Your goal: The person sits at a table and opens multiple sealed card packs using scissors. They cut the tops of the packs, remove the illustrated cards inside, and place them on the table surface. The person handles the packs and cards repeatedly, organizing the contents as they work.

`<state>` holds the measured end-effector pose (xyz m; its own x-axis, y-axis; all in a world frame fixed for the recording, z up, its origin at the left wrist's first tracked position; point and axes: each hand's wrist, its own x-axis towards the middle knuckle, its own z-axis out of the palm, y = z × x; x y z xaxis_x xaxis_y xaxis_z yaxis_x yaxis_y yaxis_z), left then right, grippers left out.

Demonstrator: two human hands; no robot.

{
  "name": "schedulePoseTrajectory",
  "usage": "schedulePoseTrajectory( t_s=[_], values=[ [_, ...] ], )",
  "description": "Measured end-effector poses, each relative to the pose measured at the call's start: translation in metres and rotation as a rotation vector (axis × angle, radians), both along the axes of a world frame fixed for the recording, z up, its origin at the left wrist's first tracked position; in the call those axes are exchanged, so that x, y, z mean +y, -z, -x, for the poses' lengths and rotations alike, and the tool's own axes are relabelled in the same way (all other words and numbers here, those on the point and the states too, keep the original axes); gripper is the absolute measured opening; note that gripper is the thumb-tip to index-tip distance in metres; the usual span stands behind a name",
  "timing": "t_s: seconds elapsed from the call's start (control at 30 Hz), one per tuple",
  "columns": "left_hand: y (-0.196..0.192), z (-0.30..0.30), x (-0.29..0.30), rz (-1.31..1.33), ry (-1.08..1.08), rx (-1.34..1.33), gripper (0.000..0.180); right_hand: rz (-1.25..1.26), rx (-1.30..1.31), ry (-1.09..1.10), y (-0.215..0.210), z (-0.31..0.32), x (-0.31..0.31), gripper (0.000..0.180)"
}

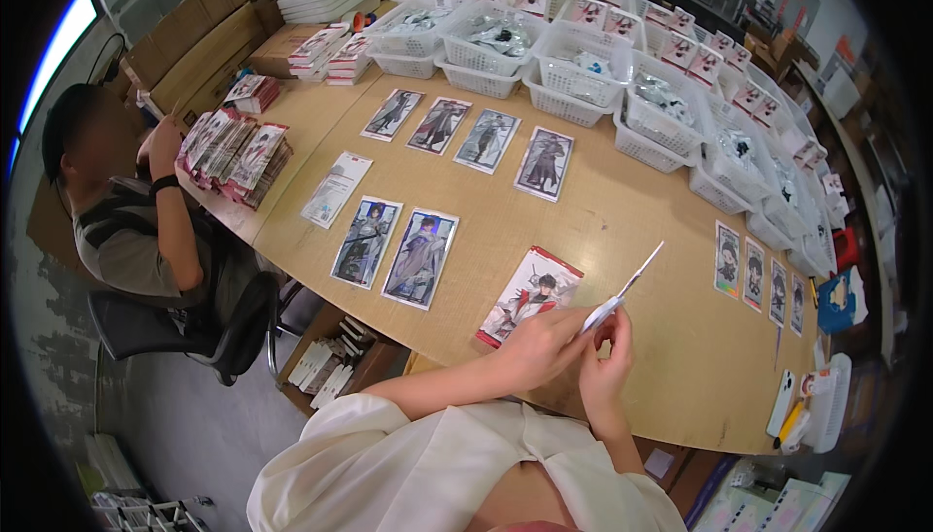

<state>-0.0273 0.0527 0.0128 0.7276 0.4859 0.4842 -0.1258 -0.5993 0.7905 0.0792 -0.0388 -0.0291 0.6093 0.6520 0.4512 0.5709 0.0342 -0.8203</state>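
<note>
Both hands meet over the near middle of the table. My left hand (544, 345) pinches a thin, flat, pale card (625, 289), seen almost edge-on and tilted up to the right, so its printed face is hidden. Curled fingers of my right hand (604, 362) close on the card's lower end. Just beyond my left hand lies a red-edged printed packet (525, 291) with a drawn character, partly covered by that hand. Left of it are two shiny character cards (420, 258), with a whitish card (336, 189) farther off.
Several character cards (544, 163) lie in a row farther back, and several smaller ones (753, 274) at the right. White baskets (580, 70) of bagged items line the far edge. At left a seated co-worker (126, 202) handles items beside piled packets (233, 153). A phone (781, 403) lies right.
</note>
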Motion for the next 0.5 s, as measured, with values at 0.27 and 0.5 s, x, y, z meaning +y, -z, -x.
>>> schedulePoseTrajectory(
  t_s=[0.27, 0.5],
  values=[
    [0.007, 0.002, 0.01, -0.233, -0.026, -0.066, 0.041, -0.128, 0.103, 0.026, 0.009, -0.001, 0.008, 0.053],
    [0.013, 0.034, 0.041, -0.305, -0.418, -0.036, 0.028, -0.079, 0.271, 0.017, -0.001, -0.025, -0.011, 0.06]
  ],
)
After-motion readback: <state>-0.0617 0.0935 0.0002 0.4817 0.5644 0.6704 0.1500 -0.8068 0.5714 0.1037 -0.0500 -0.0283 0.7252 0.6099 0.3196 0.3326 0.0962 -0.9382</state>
